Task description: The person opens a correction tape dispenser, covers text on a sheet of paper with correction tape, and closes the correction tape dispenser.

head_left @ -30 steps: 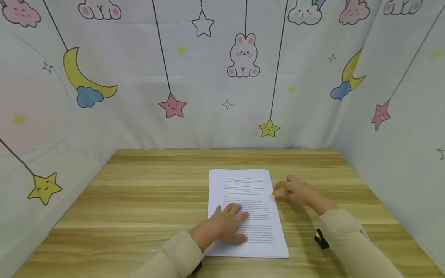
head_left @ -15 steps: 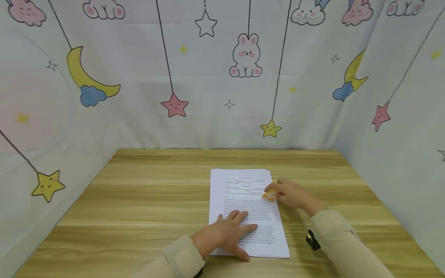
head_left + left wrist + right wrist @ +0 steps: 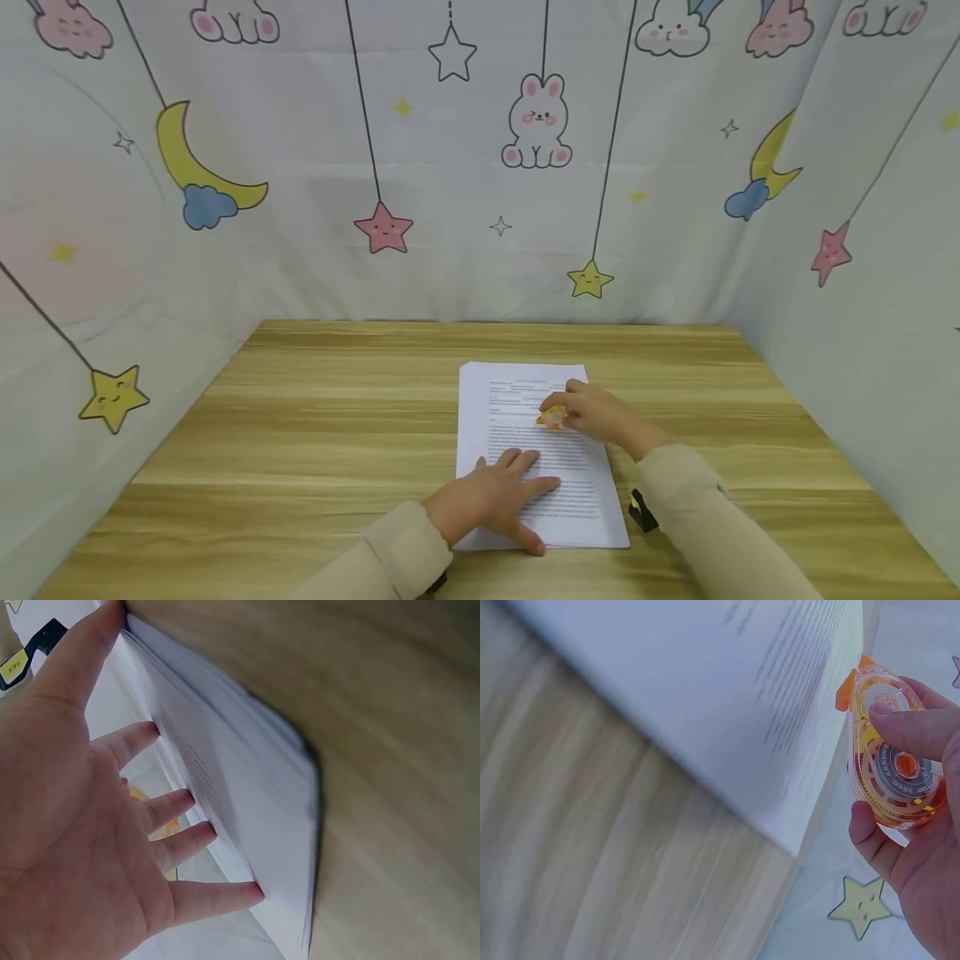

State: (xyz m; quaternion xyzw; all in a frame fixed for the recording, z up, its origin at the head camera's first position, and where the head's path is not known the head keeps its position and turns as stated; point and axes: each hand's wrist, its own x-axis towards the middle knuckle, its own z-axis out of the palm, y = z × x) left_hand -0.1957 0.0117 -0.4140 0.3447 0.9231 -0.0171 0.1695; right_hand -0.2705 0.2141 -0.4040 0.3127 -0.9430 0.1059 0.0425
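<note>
Just below and right of centre in the head view, it's all about a stack of printed sheets [image 3: 581, 508] on the wood-grain worktop [image 3: 322, 433]. Down at its lower left, the left hand [image 3: 495, 497] is planted, fingers spread wide; look at the left wrist view, fingertips touching the top page! Above and to the right, over the text, the right hand [image 3: 592, 414] has an orange-and-clear tape dispenser [image 3: 552, 418] pinched between thumb and fingers. Right side of the right wrist view now: thumb across the casing, orange tip aimed up and left; whether it meets the paper, I can't tell. Across the top of the head view hangs a white cloth [image 3: 450, 167] printed with stars, moons and rabbits.
</note>
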